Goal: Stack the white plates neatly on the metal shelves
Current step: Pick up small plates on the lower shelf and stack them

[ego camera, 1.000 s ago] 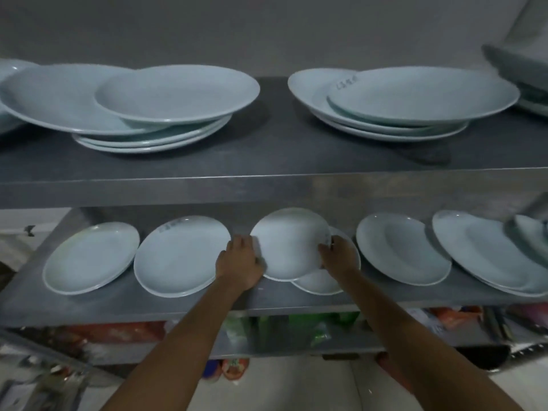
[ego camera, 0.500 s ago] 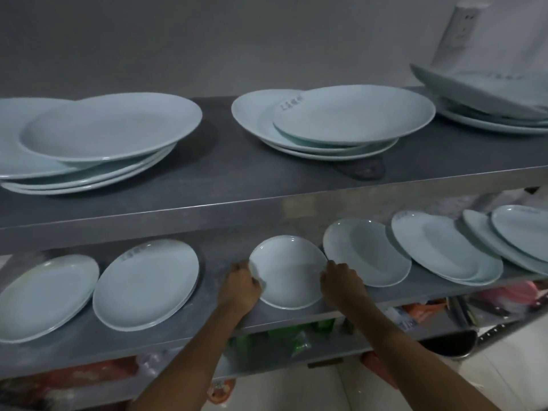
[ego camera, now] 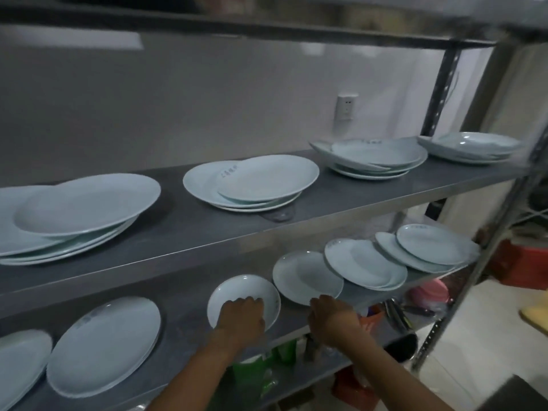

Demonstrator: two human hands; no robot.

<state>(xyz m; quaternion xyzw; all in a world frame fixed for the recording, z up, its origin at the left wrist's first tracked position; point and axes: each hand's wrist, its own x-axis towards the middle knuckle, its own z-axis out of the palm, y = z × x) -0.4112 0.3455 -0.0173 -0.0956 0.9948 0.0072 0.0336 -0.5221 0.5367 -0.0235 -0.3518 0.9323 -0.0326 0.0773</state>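
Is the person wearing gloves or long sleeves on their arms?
No. Both the left hand and the right hand are bare, with no gloves. The forearms are uncovered as far as the picture shows; no sleeves, watch, rings or bracelets can be seen.

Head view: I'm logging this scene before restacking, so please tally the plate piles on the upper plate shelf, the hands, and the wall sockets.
Plate piles: 4
Hands: 2
Wall sockets: 1
Total: 7
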